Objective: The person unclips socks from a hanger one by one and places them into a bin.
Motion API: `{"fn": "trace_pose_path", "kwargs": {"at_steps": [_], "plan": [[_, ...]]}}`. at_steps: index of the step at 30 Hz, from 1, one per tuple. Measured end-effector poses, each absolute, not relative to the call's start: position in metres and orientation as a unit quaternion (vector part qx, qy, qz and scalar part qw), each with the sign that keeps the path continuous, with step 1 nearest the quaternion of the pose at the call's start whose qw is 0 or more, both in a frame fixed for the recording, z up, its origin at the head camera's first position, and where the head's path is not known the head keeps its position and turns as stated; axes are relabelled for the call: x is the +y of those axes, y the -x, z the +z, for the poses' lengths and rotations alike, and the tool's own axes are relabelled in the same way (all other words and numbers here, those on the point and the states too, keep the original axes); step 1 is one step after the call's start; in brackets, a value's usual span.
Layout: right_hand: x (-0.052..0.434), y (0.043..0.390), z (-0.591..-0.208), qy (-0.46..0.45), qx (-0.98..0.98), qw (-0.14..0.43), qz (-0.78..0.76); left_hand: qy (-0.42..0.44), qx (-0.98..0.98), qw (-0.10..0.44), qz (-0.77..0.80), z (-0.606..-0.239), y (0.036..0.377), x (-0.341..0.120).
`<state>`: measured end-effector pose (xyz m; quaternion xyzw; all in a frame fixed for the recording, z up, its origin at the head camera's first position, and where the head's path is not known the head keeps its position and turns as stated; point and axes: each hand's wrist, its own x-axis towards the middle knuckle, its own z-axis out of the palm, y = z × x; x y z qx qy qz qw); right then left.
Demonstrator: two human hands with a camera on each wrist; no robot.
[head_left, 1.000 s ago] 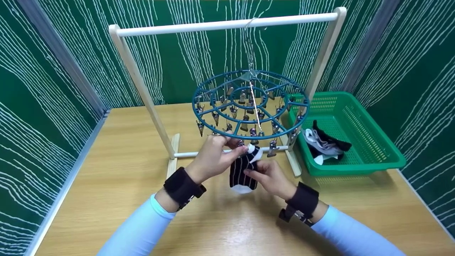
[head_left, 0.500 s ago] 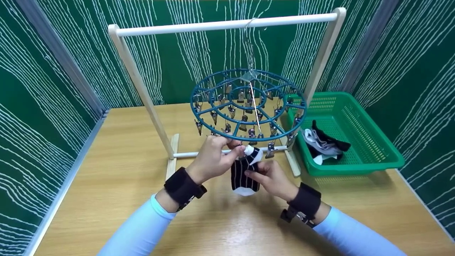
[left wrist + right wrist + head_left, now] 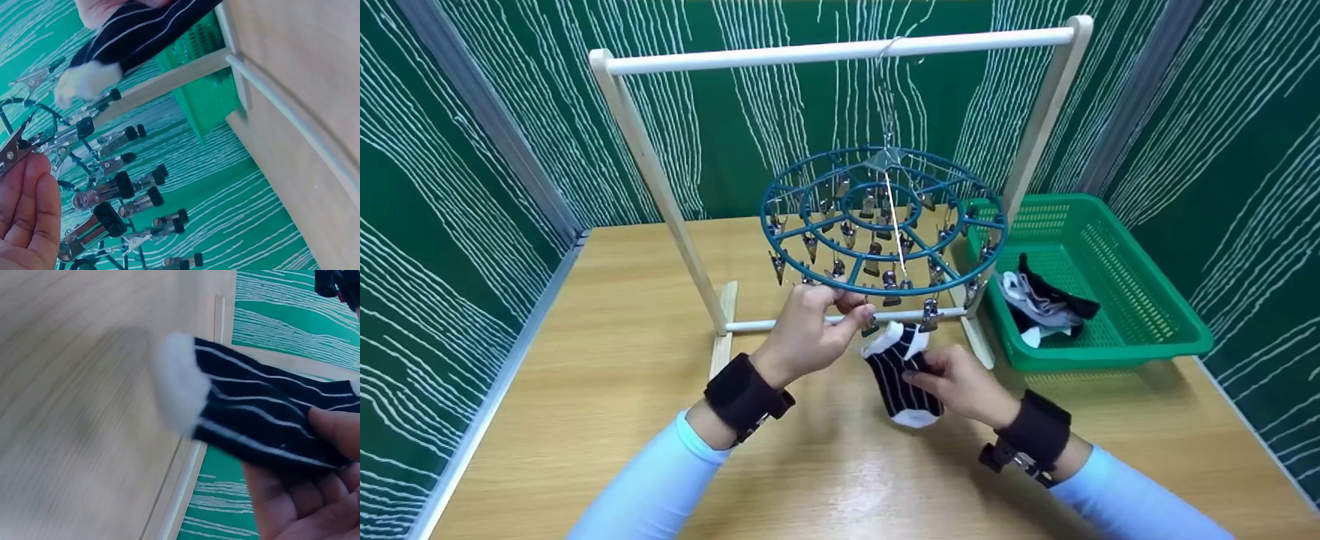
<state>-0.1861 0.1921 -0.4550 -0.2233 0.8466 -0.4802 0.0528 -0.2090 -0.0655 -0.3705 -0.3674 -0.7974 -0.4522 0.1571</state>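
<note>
A black sock (image 3: 906, 375) with white stripes and a white toe and cuff hangs below the front of the round blue hanger (image 3: 810, 279). My right hand (image 3: 966, 384) pinches it between thumb and fingers; in the right wrist view the striped sock (image 3: 253, 402) stretches out from the fingertips. My left hand (image 3: 814, 322) holds a metal clip (image 3: 14, 149) at the hanger's front edge, pinched by its handles in the left wrist view. The sock's cuff is slightly right of and below that clip, apart from it.
A wooden stand (image 3: 840, 52) carries the hanger by a hook. Several other metal clips (image 3: 930, 313) dangle from its rings. At the right, a green basket (image 3: 1155, 300) contains black, grey and white socks (image 3: 1046, 300). Green patterned walls surround the table (image 3: 607, 375).
My right hand has moved right and slightly down with the sock, drawing the cuff away from the clip and my left fingers. The left hand has stayed at the clip.
</note>
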Motion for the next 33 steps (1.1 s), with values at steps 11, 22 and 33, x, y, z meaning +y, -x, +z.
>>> {"fn": "trace_pose_path", "kwargs": {"at_steps": [11, 22, 33], "plan": [[0.220, 0.188, -0.453, 0.194, 0.874, 0.049, -0.442, 0.338, -0.809, 0.162, -0.454, -0.372, 0.207, -0.069], [0.253, 0.187, -0.434, 0.172, 0.875, 0.003, -0.453, 0.333, -0.809, 0.174, -0.452, -0.374, 0.210, -0.070], [0.294, 0.187, -0.406, 0.144, 0.896, -0.080, -0.413, 0.322, -0.808, 0.163, -0.466, -0.374, 0.211, -0.069]]}}
